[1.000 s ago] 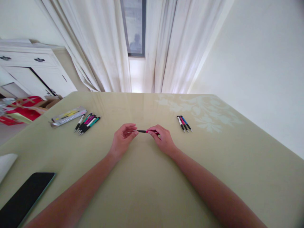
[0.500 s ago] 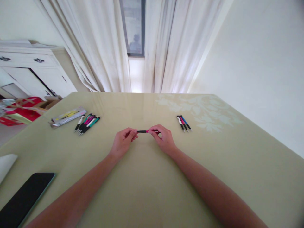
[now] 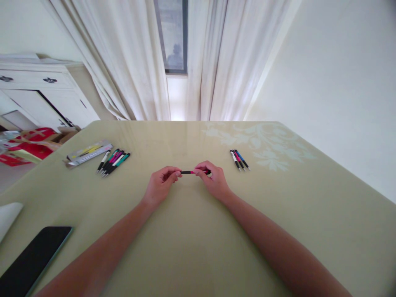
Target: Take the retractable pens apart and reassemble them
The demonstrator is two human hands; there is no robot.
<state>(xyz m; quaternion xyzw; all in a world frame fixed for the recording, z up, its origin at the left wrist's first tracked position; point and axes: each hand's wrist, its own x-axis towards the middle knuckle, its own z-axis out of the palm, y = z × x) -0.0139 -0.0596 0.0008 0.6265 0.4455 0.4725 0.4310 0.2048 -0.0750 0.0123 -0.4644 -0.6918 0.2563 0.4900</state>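
A pink and black pen [image 3: 187,172] lies level between my two hands, above the middle of the table. My left hand [image 3: 161,181] pinches its left end, the tip hidden by thumb and fingers. Around the pink barrel close the thumb and fingers of my right hand [image 3: 214,178]. To the right, a white pen [image 3: 235,160], a pink pen [image 3: 239,160] and a blue pen [image 3: 243,159] lie side by side. Several pens in white, green, purple and black form a pile [image 3: 115,162] on the left.
Beside the pile lies a printed pen box [image 3: 89,153]. A dark phone-like slab [image 3: 35,260] rests at the near left, with a white object [image 3: 9,216] behind it. The pale table [image 3: 198,239] reaches back toward curtains [image 3: 136,62]. Red packages [image 3: 34,144] stand beyond its left edge.
Both hands keep hold of the pen, which has shifted very slightly right. The right fingers have changed their position on the barrel a little. The other pens lie as before.
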